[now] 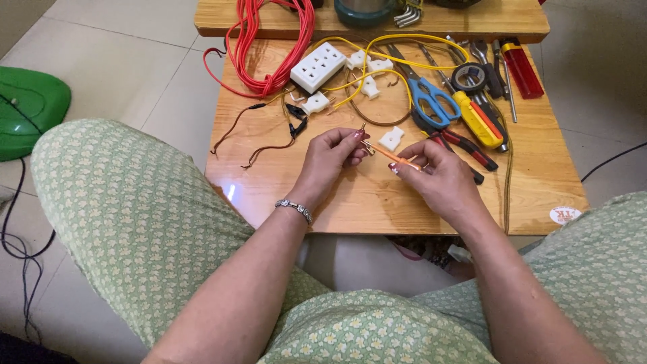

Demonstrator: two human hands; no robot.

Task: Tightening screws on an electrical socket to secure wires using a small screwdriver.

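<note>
My left hand point(331, 156) pinches a small brass-coloured metal part point(363, 137) between thumb and fingers over the low wooden table point(539, 182). My right hand point(437, 176) holds a thin orange-handled tool point(394, 156), its tip pointing at that part. A small white plastic piece point(391, 139) lies on the table just beyond both hands. A silver bracelet sits on my left wrist.
A white socket block point(317, 66), white plug pieces, a red wire coil point(273, 40), yellow wire point(397, 61), blue scissors point(430, 101), pliers point(465, 145), a yellow-handled screwdriver point(476, 120), black tape point(468, 76) and a red lighter point(521, 69) crowd the table's far half. A green object point(27, 111) lies on the floor left.
</note>
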